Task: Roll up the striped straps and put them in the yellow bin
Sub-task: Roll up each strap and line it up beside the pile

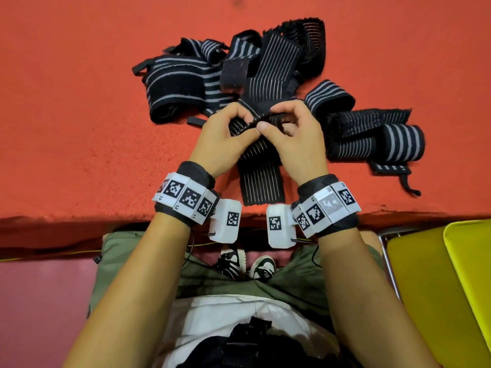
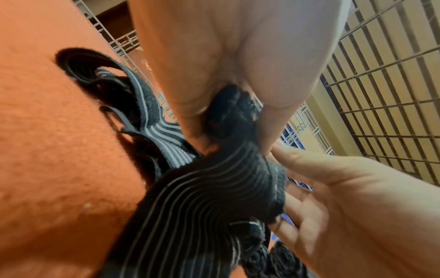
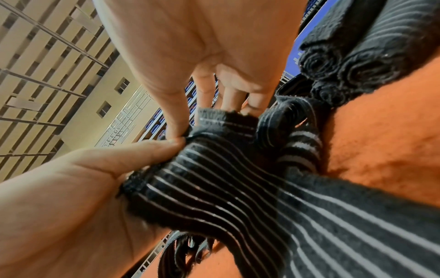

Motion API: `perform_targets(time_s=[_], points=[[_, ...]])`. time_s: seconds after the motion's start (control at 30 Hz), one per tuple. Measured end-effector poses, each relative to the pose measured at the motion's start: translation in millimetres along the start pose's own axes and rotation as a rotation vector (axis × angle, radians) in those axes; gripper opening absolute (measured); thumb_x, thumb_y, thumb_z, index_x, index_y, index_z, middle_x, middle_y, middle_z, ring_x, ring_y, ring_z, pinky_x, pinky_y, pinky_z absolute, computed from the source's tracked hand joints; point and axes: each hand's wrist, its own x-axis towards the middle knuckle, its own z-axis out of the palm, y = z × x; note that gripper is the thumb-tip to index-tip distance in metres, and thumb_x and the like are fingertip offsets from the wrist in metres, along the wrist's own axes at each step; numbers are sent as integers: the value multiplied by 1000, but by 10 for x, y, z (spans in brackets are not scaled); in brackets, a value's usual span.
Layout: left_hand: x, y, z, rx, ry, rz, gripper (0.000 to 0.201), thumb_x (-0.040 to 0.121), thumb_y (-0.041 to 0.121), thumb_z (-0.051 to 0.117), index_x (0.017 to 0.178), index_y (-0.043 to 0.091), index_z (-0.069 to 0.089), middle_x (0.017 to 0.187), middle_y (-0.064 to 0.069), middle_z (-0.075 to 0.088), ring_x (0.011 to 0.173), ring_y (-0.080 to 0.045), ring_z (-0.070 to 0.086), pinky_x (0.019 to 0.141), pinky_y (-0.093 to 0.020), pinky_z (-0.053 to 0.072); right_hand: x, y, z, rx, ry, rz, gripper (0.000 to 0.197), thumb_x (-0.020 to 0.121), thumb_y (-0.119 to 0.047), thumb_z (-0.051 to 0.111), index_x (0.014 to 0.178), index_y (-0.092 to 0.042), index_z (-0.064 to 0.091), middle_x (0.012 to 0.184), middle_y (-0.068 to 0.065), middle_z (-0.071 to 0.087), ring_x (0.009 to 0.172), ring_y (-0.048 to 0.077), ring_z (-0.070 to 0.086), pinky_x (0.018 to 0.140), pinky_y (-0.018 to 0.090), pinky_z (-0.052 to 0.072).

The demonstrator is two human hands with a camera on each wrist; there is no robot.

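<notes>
A long black strap with thin pale stripes (image 1: 261,179) runs from the table's front edge up into a pile of striped straps (image 1: 231,70). Both hands pinch its folded edge at mid-length. My left hand (image 1: 240,126) grips the fold between thumb and curled fingers, and my right hand (image 1: 276,119) pinches the same edge beside it. In the left wrist view the strap (image 2: 204,188) bunches under the thumb. From the right wrist the strap (image 3: 214,180) is seen fanning out below both thumbs. The yellow bin (image 1: 438,282) stands low at the right.
The red table (image 1: 79,115) carries more striped straps at the right (image 1: 372,134), some partly rolled. Its front edge (image 1: 79,216) lies just below my wrists. A metal wire grid (image 2: 381,94) shows behind the hands.
</notes>
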Motion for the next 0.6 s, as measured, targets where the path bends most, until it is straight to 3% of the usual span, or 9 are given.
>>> perform_targets(time_s=[0.1, 0.17, 0.27, 0.37, 0.43, 0.5, 0.53, 0.6], points=[[-19, -4, 6, -15, 21, -10, 17, 83, 29, 69, 87, 18, 56, 80, 14, 58, 75, -6, 53, 76, -35, 47, -11, 1, -34, 41, -32, -7, 21, 86, -19, 77, 104, -18, 67, 96, -8, 70, 84, 10, 68, 82, 31, 58], [-22, 2, -17, -29, 56, -45, 20, 88, 32, 65, 82, 14, 57, 76, 10, 56, 73, -7, 51, 73, -36, 44, -17, 16, -52, 43, -71, -15, 18, 86, -8, 75, 101, -14, 68, 96, -3, 70, 83, 5, 65, 82, 25, 55], [7, 42, -79, -86, 106, -73, 49, 88, 44, 58, 84, -5, 60, 77, -2, 55, 75, -12, 50, 71, -35, 41, -67, 71, -33, 7, -102, -13, 23, 82, -9, 73, 94, -27, 66, 100, -3, 71, 87, 13, 65, 88, 40, 56], [16, 80, -117, -112, 111, -65, 37, 85, 36, 60, 88, 1, 72, 104, 5, 69, 97, -9, 64, 91, -35, 50, -114, 108, 18, -7, -129, -6, 31, 81, -4, 69, 97, -30, 65, 103, -11, 71, 89, 16, 68, 90, 46, 56], [2, 66, -128, -150, 88, -85, 26, 85, 28, 62, 85, 6, 76, 120, 0, 72, 113, -13, 66, 101, -37, 51, -133, 87, 63, -2, -153, -9, 34, 80, -4, 68, 103, -29, 65, 107, -11, 72, 98, 18, 70, 95, 50, 55], [-30, 51, -121, -165, 54, -107, 31, 89, 23, 61, 82, -5, 71, 99, -11, 73, 94, -16, 66, 86, -41, 52, -135, 71, 111, -2, -155, -12, 35, 79, -10, 68, 108, -30, 66, 111, -11, 72, 107, 18, 69, 100, 52, 52], [-47, 46, -118, -151, 56, -110, 38, 91, 23, 60, 76, -12, 63, 83, -10, 66, 81, -15, 61, 75, -37, 49, -137, 58, 127, 8, -148, -3, 36, 79, -14, 68, 111, -30, 66, 114, -11, 72, 110, 18, 69, 102, 53, 52], [-74, 51, -117, -133, 64, -89, 45, 93, 20, 59, 66, -15, 53, 76, 0, 59, 72, -9, 56, 68, -30, 43, -138, 39, 132, 46, -125, 20, 38, 80, -18, 66, 117, -30, 67, 120, -8, 72, 116, 19, 67, 105, 52, 51]])
